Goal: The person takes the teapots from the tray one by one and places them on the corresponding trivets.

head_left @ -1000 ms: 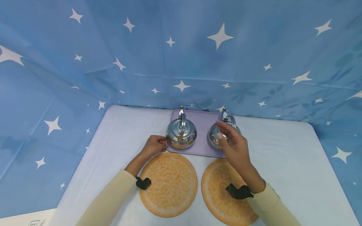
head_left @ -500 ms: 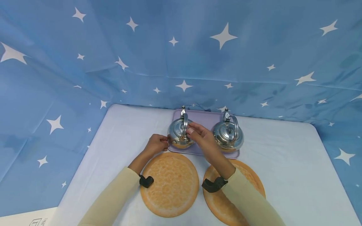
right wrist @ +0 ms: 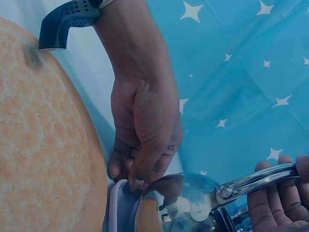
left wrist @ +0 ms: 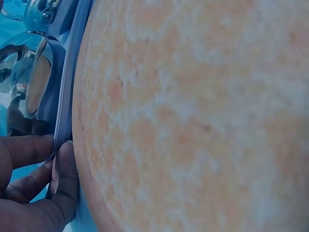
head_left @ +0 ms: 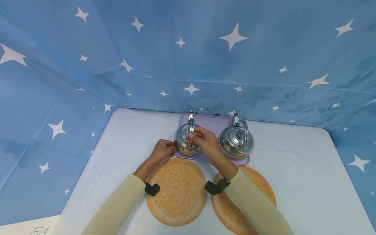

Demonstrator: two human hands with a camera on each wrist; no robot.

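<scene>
Two shiny metal kettles stand on a light purple tray (head_left: 212,122) at the back of the table. My left hand (head_left: 162,150) pinches the tray's rim at its front left corner; in the left wrist view thumb and finger meet on that rim (left wrist: 66,101). At the left kettle (head_left: 180,134), my right hand (head_left: 209,143) holds the raised handle. The right wrist view has its fingers (right wrist: 270,208) curled under the handle (right wrist: 260,180), with the thumb above, partly out of frame. The right kettle (head_left: 231,141) stands untouched at the tray's other end.
Two round mats printed like flatbread lie in front of the tray, the left mat (head_left: 176,195) under the left wrist, the right mat (head_left: 259,182) partly beneath the right forearm. A blue star-patterned curtain (head_left: 205,65) hangs right behind the white-covered table (head_left: 305,169).
My right hand has moved left, from over the right kettle to the left kettle's handle, and its fingers have closed round it. My left hand has kept its place at the tray.
</scene>
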